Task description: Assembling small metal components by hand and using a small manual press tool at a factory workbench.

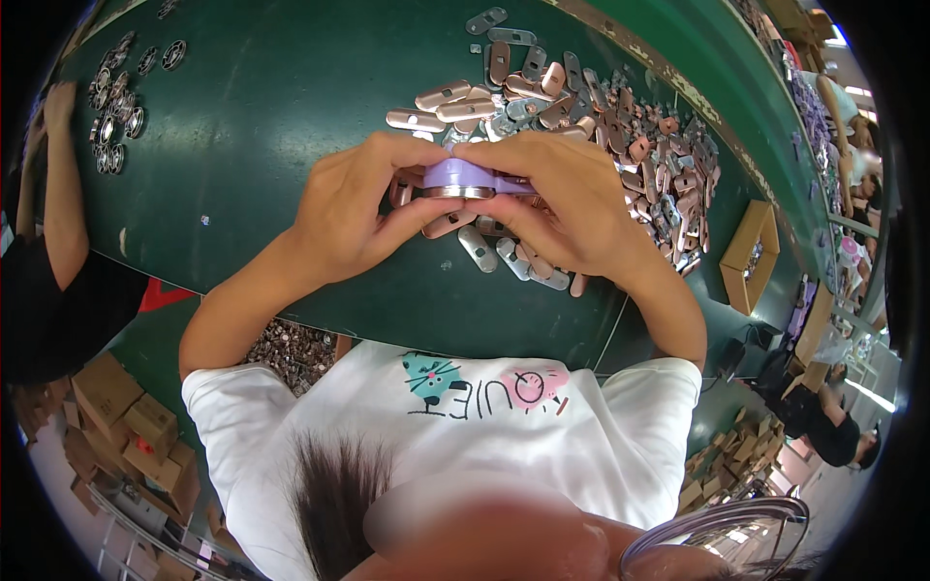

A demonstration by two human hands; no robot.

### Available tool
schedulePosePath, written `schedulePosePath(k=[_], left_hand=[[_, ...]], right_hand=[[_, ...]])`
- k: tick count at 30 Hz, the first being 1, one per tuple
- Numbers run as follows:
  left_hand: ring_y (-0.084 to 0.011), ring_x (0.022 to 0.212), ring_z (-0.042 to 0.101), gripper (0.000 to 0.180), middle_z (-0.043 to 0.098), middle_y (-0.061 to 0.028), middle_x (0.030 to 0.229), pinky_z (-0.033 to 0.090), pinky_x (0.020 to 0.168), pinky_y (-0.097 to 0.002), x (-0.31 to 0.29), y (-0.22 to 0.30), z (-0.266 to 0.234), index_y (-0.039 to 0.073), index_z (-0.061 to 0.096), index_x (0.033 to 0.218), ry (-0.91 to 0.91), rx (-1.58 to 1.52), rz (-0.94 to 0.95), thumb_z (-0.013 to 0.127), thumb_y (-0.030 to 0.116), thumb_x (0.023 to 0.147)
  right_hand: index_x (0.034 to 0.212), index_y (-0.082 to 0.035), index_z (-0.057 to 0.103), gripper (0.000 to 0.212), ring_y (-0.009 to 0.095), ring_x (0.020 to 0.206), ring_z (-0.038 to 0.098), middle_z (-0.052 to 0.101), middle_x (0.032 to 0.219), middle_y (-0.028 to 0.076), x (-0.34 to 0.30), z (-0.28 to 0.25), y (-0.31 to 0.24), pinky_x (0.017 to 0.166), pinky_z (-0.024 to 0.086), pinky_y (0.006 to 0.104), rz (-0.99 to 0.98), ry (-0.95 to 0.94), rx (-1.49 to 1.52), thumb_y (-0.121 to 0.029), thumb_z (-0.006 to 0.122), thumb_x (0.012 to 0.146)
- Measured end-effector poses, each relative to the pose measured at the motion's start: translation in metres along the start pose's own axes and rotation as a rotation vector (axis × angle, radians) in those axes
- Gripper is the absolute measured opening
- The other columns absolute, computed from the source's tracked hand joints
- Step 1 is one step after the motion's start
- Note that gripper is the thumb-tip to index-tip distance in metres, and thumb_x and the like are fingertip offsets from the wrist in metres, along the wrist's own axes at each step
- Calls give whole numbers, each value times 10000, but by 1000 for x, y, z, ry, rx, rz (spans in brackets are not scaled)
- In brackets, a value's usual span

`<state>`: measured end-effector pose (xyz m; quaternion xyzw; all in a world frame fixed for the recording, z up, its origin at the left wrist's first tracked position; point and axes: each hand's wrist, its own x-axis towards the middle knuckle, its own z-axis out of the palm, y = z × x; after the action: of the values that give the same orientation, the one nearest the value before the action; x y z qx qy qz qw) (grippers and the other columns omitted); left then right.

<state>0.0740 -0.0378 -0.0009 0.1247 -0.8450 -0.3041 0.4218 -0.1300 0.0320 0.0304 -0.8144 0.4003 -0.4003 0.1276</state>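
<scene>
Between my two hands is a round purple plastic housing (459,176) with a shiny silver ring along its lower edge. A purple stem runs from it toward the right, partly behind my fingers. My left hand (354,198) grips the left side, thumb below and index finger on top. On the other side, my right hand (562,198) pinches it the same way, thumbs nearly meeting under the ring. Just beyond and beneath my hands, many oblong copper-coloured and silver metal plates (444,94) lie loose on the green table (281,87).
The plates spread into a dense heap (668,169) at the right. At the far left lie several silver ring-shaped parts (116,107), beside a co-worker's hand (58,108). An open cardboard box (751,257) stands at the right. Small metal parts (295,349) sit below the table's front edge.
</scene>
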Motion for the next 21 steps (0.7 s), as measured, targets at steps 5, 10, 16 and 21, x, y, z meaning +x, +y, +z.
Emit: schedulePosePath(k=[5,10,16,21], left_hand=[[-161,594,616,350,647,-89,822,487,517,-255,0,0,-1,-13,542,1011,-20,27,41,748,77,742],[-159,589,607,345,642,-90,826,480,511,-263,-3,-1,0,-8,544,1003,-32,42,3,750,78,740],[-147,604,599,341,642,-99,838,470,531,-254,-4,0,3,-10,511,1029,-61,-47,-123,725,69,775],[-122,645,599,343,645,-117,850,464,569,-235,-4,-1,10,-19,466,1057,-12,-248,-277,696,61,816]], right_hand=[[1031,12,621,309,264,627,610,622,758,106,-1,2,2,553,477,331,-20,17,-13,-118,694,761],[1015,17,618,286,270,636,616,624,762,112,-1,4,-1,552,484,336,3,9,-12,-100,687,763],[1047,-1,604,292,295,676,631,637,793,130,-3,1,-2,585,495,354,98,-13,1,-112,674,785],[1080,-54,604,288,287,724,650,662,871,110,0,-2,-1,611,502,348,152,-24,47,-143,660,811]])
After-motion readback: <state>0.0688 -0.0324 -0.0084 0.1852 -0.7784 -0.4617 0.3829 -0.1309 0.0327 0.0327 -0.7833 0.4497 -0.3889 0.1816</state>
